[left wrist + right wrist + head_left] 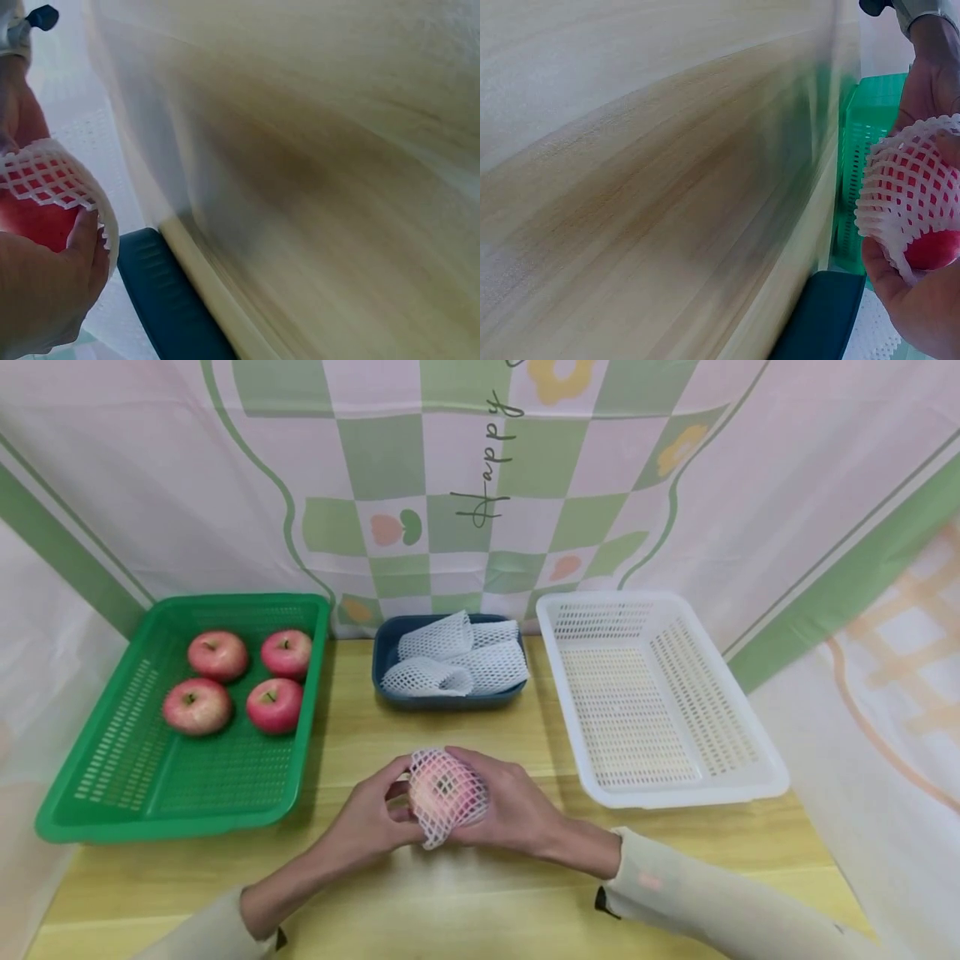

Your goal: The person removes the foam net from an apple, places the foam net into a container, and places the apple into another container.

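Observation:
Both hands hold a red apple (447,787) above the near middle of the table. A white foam net (907,180) covers much of it, and bare red skin shows below the net's edge in both wrist views. My left hand (378,810) grips the apple and net from the left, fingers curled round the side. From the right, my right hand (513,802) holds the same apple, its thumb and fingers around the netting. In the left wrist view the net (52,172) stretches over the apple's upper part.
A green basket (300,760) on the left holds several apples (198,706). Behind the hands stands a dark blue tray (450,702) with several foam nets (435,639). To the right is a white basket (622,714). A patterned cloth (382,452) hangs behind the wooden table (450,910).

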`<state>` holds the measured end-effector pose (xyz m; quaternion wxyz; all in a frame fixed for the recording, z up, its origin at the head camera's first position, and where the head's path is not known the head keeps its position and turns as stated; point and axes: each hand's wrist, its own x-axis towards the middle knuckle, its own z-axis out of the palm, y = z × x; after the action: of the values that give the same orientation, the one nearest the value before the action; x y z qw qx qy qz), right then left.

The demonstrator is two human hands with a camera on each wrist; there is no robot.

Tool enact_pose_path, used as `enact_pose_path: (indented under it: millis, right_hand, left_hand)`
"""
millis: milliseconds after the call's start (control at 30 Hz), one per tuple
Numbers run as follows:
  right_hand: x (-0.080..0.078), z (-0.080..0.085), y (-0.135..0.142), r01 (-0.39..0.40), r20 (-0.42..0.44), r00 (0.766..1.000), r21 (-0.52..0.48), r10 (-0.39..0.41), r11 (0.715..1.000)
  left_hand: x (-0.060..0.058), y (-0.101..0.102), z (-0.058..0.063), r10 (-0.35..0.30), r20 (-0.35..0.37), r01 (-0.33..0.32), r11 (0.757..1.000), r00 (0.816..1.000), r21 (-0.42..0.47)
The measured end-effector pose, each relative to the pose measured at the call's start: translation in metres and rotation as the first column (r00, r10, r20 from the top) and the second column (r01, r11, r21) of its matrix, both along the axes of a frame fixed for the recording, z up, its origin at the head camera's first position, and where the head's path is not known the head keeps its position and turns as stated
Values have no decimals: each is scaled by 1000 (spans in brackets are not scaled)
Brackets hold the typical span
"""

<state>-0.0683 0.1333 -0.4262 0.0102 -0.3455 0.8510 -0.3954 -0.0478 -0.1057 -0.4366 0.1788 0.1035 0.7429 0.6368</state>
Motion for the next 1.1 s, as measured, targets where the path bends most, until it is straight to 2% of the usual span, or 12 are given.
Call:
enact_pose_path:
  millis: [233,467,667,867,1100]
  right_hand:
    - [0,1,-1,-24,26,999,-13,24,1000]
    - [1,3,5,-14,-8,1000,-20,14,1000]
    - [1,6,12,5,-39,999,-85,-9,996]
    - [-1,11,15,49,-53,997,-110,-55,993]
    - [-3,29,22,41,-89,995,-107,-50,993]
  left_hand:
    - [1,2,1,13,-16,-14,999,1000,-46]
    - [3,0,5,59,-13,-60,994,998,-95]
    - [4,-2,8,72,-13,-73,996,997,-49]
    - [3,-6,10,100,19,-100,994,995,-32]
    - [4,-10,13,115,25,-115,993,993,-18]
